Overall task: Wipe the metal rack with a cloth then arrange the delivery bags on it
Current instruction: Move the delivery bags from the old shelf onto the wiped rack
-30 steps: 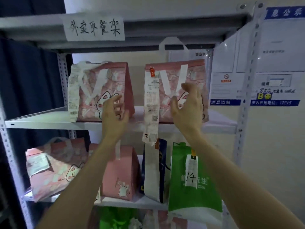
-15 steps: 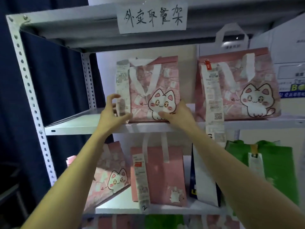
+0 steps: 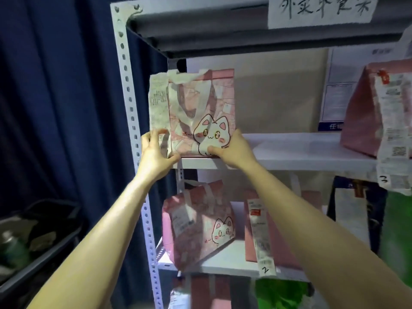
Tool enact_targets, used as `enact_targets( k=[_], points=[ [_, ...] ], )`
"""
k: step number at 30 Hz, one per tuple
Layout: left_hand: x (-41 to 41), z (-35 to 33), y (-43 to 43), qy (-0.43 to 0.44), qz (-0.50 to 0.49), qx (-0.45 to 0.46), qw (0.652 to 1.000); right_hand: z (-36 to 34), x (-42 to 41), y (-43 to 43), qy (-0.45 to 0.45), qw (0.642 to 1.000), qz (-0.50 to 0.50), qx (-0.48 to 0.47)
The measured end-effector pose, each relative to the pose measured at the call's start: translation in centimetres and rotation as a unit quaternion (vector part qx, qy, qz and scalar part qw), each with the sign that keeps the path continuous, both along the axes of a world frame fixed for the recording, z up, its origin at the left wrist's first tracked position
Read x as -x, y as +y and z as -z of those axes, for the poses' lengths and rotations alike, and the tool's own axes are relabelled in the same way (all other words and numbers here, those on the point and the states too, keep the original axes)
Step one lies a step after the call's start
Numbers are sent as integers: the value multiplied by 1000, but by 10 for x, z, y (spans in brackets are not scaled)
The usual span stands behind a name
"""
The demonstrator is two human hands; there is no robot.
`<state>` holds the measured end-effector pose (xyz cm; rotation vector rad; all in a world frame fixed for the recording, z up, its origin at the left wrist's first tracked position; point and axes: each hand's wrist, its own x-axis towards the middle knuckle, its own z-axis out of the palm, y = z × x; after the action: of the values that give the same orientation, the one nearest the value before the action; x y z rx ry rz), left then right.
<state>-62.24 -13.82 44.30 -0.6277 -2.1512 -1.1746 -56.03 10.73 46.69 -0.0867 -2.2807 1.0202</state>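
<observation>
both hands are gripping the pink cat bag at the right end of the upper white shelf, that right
Not quite. The left hand and right hand do grip the pink cat-print delivery bag on the upper white metal shelf, but it stands at the shelf's left end, beside the perforated grey upright, not the right end. The head view shows it.

Your pink cat-print bag (image 3: 200, 103) stands upright at the left end of the grey metal rack (image 3: 301, 162) shelf, a receipt (image 3: 158, 101) down its left edge.
</observation>
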Motion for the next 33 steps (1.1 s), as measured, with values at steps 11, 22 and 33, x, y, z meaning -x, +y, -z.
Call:
enact_targets(
  k=[11, 22, 33],
  points=[
    [-12, 13, -6, 29, -58, 13, 998, 2, -2, -9, 2, 1000, 9, 1],
    [-56, 121, 60, 174, 9, -32, 984, 118, -109, 49, 181, 978, 77, 70],
    [-58, 276, 196, -319, 185, 15, 929, 272, -161, 164, -52, 963, 248, 88]
  ],
)
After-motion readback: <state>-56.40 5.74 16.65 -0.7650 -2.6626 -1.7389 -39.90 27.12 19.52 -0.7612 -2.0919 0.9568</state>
